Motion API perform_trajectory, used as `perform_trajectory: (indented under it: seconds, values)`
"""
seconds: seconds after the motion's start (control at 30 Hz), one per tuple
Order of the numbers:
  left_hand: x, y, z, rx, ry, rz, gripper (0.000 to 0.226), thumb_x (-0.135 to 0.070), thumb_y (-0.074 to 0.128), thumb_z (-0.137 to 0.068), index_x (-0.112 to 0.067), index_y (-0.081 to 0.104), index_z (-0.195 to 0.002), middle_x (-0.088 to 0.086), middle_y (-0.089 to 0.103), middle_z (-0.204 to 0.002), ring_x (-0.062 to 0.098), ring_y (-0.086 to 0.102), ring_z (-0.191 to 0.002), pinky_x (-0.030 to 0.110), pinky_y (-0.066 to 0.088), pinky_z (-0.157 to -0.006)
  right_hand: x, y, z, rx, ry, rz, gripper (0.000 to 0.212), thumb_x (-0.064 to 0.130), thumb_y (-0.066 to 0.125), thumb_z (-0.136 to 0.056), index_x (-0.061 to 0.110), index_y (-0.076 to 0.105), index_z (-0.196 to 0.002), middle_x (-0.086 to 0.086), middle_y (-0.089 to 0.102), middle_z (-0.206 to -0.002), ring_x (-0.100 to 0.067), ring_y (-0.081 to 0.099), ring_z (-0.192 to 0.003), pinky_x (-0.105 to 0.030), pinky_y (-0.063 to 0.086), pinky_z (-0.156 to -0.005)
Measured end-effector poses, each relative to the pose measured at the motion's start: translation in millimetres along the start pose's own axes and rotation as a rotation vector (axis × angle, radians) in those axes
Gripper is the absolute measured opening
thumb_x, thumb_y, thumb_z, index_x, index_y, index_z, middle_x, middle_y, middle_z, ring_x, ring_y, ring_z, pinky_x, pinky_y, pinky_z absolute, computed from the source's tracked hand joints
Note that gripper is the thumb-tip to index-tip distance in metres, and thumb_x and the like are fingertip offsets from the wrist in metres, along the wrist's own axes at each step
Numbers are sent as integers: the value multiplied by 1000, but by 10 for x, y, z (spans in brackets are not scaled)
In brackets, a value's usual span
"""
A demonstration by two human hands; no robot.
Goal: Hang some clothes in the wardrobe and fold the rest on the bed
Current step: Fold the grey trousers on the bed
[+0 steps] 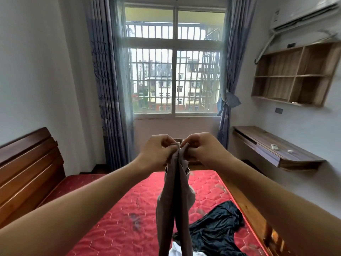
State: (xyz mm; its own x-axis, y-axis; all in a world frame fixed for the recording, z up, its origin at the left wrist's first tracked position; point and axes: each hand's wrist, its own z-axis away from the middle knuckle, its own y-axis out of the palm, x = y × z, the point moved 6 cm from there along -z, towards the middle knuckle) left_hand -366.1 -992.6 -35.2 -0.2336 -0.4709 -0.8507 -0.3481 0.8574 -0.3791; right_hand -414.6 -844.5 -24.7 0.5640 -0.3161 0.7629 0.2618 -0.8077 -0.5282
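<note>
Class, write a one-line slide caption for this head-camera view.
Left hand and right hand pinch a taupe garment above the red mattress, near a dark garment.

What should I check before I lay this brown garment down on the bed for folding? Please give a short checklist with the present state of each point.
1. Left hand pinches the top edge of the brown garment: ok.
2. Right hand pinches the same edge, close beside: ok.
3. Garment hangs straight, its two halves side by side: ok.
4. Bare space on the red mattress, left side: ok.
5. Landing spot free: not ok, the dark garment lies on the right part, near the hem.
6. Hem clear of the white garment below: cannot tell.
</note>
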Motion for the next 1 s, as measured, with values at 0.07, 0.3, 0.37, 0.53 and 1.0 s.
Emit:
perform_trajectory:
  seconds: [0.07, 0.3, 0.37, 0.53, 1.0]
  values:
    - [26, 48, 48, 83, -71, 167, 9, -15, 66, -97, -7, 71, -98, 17, 71, -91, 25, 68, -78, 60, 59, -82, 99, 9, 2, -54, -126, 288, 16, 4, 70, -82, 17, 77, -87, 7, 66, -71, -17, 65, -71, -33, 53, -69]
    - [76, -27, 172, 225, 81, 181, 42, 5, 76, -82, -11, 65, -120, 14, 73, -105, 17, 70, -92, 31, 59, -77, 75, 18, -79, -61, -132, 549, 19, 54, 70, -86, 36, 72, -93, 4, 48, -123, -19, 41, -126, -47, 30, -108]
    - [140, -102, 157, 199, 66, 193, 44, 9, 73, -84, -15, 63, -120, 15, 72, -103, 16, 69, -87, 31, 59, -71, -59, -6, -91, 71, -50, 630, 36, 66, 62, -86, 32, 70, -85, -1, 52, -135, -19, 38, -136, -55, 25, -115]
    - [296, -373, 17, 120, 3, 286, 41, 9, 71, -85, -20, 66, -113, 5, 75, -97, 14, 70, -83, 37, 60, -72, -397, -109, 79, 480, 196, 108, 44, 41, 73, -84, 4, 74, -106, -18, 74, -105, -21, 68, -92, -50, 54, -94]
    - [189, -868, -182, -56, 257, 332, 47, -2, 78, -82, -30, 67, -117, -2, 75, -98, 12, 71, -92, 25, 56, -81, -372, -174, 89, 85, 39, -156, 21, -17, 72, -76, -8, 64, -92, -12, 54, -76, -24, 52, -74, -44, 46, -69]
